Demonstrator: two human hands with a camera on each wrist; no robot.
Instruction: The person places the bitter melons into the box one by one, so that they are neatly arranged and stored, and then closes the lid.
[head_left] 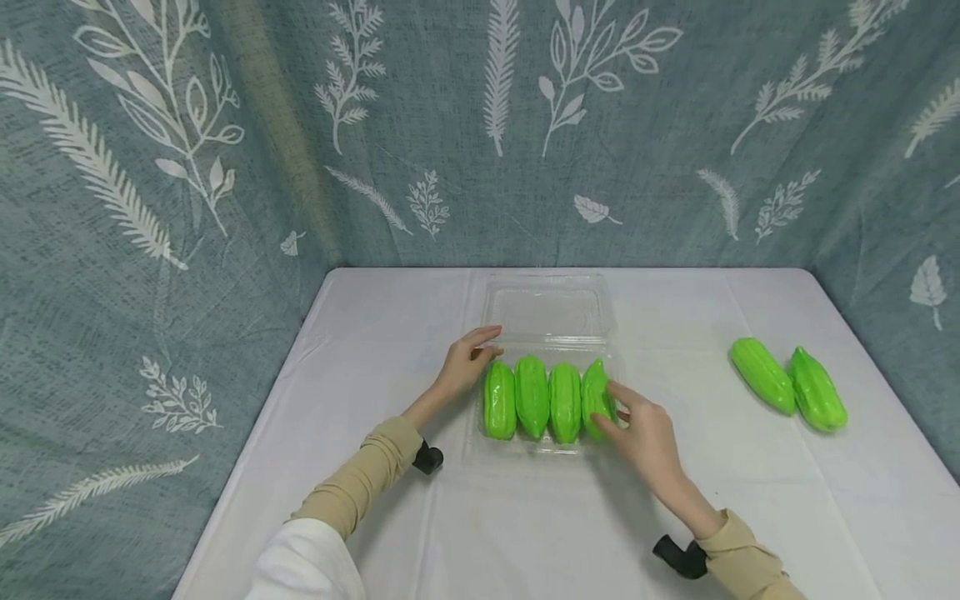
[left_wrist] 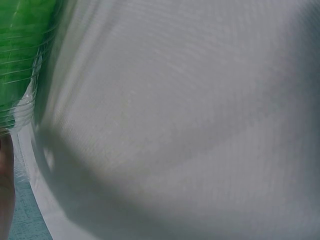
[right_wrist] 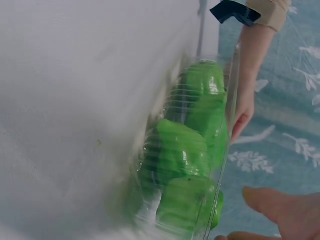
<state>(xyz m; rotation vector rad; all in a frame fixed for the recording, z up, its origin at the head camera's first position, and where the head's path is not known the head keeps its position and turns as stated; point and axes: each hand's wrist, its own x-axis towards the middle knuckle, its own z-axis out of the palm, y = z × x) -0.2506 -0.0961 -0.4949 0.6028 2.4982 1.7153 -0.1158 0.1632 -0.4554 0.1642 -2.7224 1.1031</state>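
Leftmost, the left hand (head_left: 463, 365) is loosely spread beside the clear box (head_left: 540, 448), fingers nearly straight and the thumb apart; it has no fruit in its grasp, and whether its fingertips touch the rim cannot be told. If it pushes there, the thin plastic could bend or the box skid across the smooth surface (head_left: 390, 333).

Behind the box, its lid (head_left: 547, 307) is folded open; a knock from the left fingers could swing it up.

In the box, four fruits stand side by side: first (head_left: 499, 402), second (head_left: 532, 398), third (head_left: 566, 404), fourth (head_left: 594, 385). They look tightly ranked, so sideways pressure on one would probably shove its neighbours.

At the right end, the right hand (head_left: 643, 429) is partly open over the fourth fruit, thumb and fingers apart, with no firm hold visible. That fruit's glossy skin could slip, or a finger could catch the rim and tip the box.

Far right, two loose fruits (head_left: 762, 375) (head_left: 817, 390) lie on the surface; their rounded sides could roll if bumped.
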